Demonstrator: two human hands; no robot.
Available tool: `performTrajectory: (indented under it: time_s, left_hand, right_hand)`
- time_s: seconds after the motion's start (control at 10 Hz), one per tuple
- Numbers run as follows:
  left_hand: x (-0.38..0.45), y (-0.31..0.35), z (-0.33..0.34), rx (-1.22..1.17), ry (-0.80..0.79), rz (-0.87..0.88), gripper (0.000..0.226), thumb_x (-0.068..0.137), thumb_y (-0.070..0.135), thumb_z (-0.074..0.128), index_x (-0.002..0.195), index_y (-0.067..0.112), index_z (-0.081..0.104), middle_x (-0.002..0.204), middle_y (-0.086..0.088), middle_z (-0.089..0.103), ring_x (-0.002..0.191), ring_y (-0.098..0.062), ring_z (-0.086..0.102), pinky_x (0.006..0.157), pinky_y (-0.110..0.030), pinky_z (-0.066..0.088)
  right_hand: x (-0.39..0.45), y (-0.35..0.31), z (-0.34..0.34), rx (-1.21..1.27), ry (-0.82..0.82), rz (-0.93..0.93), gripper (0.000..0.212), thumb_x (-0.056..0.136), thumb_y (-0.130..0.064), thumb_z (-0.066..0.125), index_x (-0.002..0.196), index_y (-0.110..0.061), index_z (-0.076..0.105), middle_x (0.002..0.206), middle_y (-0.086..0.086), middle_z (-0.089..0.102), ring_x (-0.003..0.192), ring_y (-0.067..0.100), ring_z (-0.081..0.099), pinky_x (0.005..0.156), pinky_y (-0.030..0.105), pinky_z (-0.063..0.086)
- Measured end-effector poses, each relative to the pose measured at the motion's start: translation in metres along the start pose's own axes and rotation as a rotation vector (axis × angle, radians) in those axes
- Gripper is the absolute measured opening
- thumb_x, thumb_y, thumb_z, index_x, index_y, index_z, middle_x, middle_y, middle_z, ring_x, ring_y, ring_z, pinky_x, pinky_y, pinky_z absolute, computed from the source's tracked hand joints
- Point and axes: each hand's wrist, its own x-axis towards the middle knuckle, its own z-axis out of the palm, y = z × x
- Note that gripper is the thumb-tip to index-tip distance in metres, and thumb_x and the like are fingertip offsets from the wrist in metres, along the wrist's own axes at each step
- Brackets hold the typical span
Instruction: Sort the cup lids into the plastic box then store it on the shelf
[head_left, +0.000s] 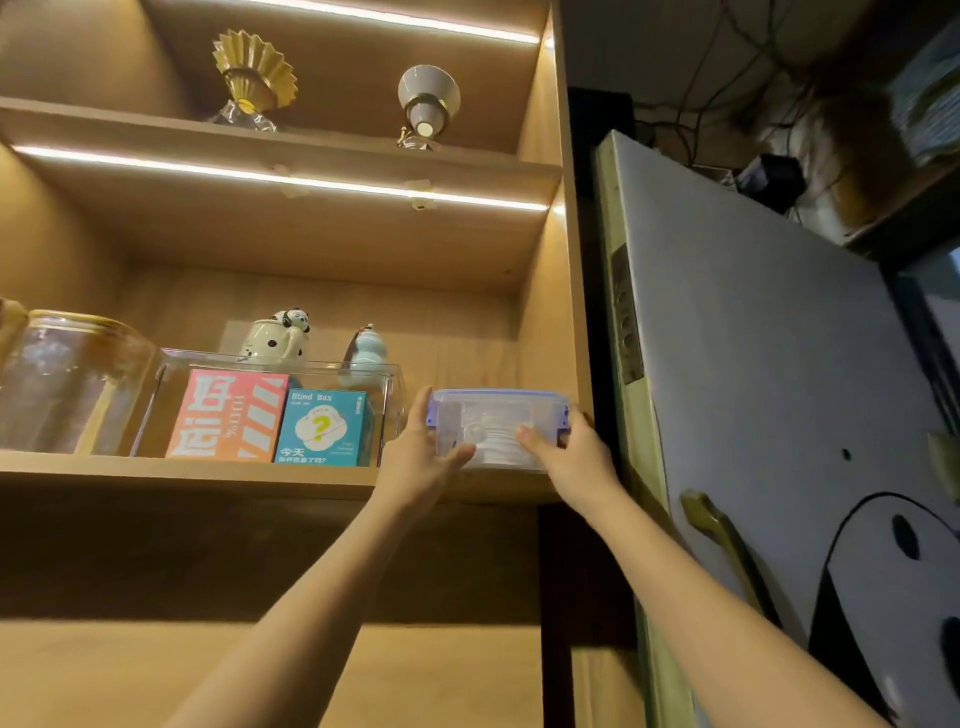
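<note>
A clear plastic box (496, 415) with a blue-edged lid and blue clips rests on the wooden shelf (208, 475) at its right end. A stack of clear cup lids (493, 434) shows through its front wall. My left hand (421, 454) grips the box's left side, thumb across the front. On the box's right side my right hand (571, 460) holds on, thumb on the front wall. Both arms reach up from below.
Left of the box stands a clear bin (270, 410) holding an orange carton (228, 415) and a teal carton (324, 428), with figurines behind. A glass jar (67, 384) is further left. The cabinet's side wall (574, 312) is just right of the box.
</note>
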Motion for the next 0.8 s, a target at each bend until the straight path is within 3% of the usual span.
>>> performTrajectory:
  time_s: [0.1, 0.2, 0.3, 0.4, 0.5, 0.6, 0.7, 0.8]
  left_hand:
    - [0.005, -0.009, 0.012, -0.005, 0.009, -0.022, 0.085, 0.085, 0.024, 0.062, 0.144, 0.022, 0.002, 0.138, -0.013, 0.049, 0.123, -0.029, 0.050, 0.108, -0.043, 0.031]
    - [0.010, -0.020, 0.022, 0.115, 0.020, -0.028, 0.086, 0.088, 0.035, 0.055, 0.143, 0.024, -0.010, 0.141, -0.013, 0.045, 0.130, -0.032, 0.041, 0.115, -0.048, 0.011]
    - [0.006, -0.025, 0.028, 0.323, 0.000, -0.001, 0.079, 0.093, 0.039, 0.042, 0.141, 0.019, -0.018, 0.142, -0.011, 0.044, 0.134, -0.028, 0.035, 0.116, -0.045, 0.000]
    - [-0.002, -0.028, 0.028, 0.540, -0.097, 0.032, 0.070, 0.096, 0.038, 0.034, 0.143, 0.016, -0.013, 0.152, -0.008, 0.028, 0.141, -0.023, 0.019, 0.116, -0.046, -0.002]
    - [-0.008, -0.031, 0.023, 0.648, -0.200, 0.037, 0.067, 0.095, 0.048, 0.024, 0.143, 0.014, -0.010, 0.157, -0.006, -0.004, 0.144, -0.022, -0.007, 0.116, -0.045, -0.005]
    - [-0.022, -0.033, 0.014, 0.702, -0.233, 0.054, 0.067, 0.095, 0.048, 0.024, 0.144, 0.014, -0.007, 0.156, -0.006, -0.011, 0.143, -0.020, -0.013, 0.116, -0.043, -0.004]
    - [-0.037, -0.033, -0.004, 0.705, -0.250, 0.077, 0.062, 0.096, 0.044, 0.024, 0.144, 0.017, -0.005, 0.156, -0.003, -0.011, 0.142, -0.018, -0.013, 0.116, -0.044, -0.005]
    - [-0.048, -0.023, -0.025, 0.660, -0.233, 0.094, 0.059, 0.097, 0.042, 0.024, 0.145, 0.018, -0.001, 0.157, -0.001, -0.007, 0.143, -0.016, -0.010, 0.116, -0.044, -0.002]
  right_hand:
    - [0.001, 0.005, 0.005, -0.025, 0.033, 0.028, 0.074, 0.086, -0.034, 0.060, 0.145, -0.015, 0.020, 0.138, 0.009, 0.046, 0.121, 0.025, 0.049, 0.097, 0.037, 0.047]
    - [0.002, 0.007, 0.009, -0.112, 0.044, 0.064, 0.054, 0.090, -0.034, 0.055, 0.134, -0.013, 0.031, 0.129, 0.011, 0.050, 0.103, 0.020, 0.053, 0.077, 0.028, 0.047]
    - [0.001, 0.003, 0.014, -0.175, 0.046, 0.122, 0.055, 0.094, -0.034, 0.045, 0.139, -0.011, 0.021, 0.129, 0.014, 0.048, 0.099, 0.021, 0.054, 0.070, 0.025, 0.045]
    - [-0.006, -0.003, 0.021, -0.362, -0.005, 0.194, 0.065, 0.098, -0.032, 0.035, 0.146, -0.008, -0.002, 0.139, 0.017, 0.038, 0.101, 0.021, 0.051, 0.071, 0.024, 0.047]
    - [-0.018, -0.002, 0.022, -0.449, -0.048, 0.138, 0.067, 0.098, -0.025, 0.036, 0.146, -0.007, -0.007, 0.153, 0.016, 0.019, 0.137, 0.029, 0.025, 0.105, 0.038, 0.035]
    - [-0.035, -0.001, 0.012, -0.363, -0.085, 0.096, 0.068, 0.096, -0.027, 0.042, 0.147, -0.014, 0.000, 0.156, 0.010, 0.015, 0.142, 0.027, 0.016, 0.114, 0.044, 0.026]
    - [-0.049, -0.016, -0.008, -0.251, -0.088, -0.007, 0.058, 0.096, -0.027, 0.043, 0.147, -0.018, 0.015, 0.150, 0.004, 0.030, 0.133, 0.018, 0.033, 0.105, 0.031, 0.036]
    - [-0.072, -0.052, -0.039, -0.025, -0.007, -0.080, 0.044, 0.096, -0.026, 0.043, 0.139, -0.021, 0.034, 0.136, -0.003, 0.048, 0.112, 0.002, 0.044, 0.070, 0.005, 0.043]
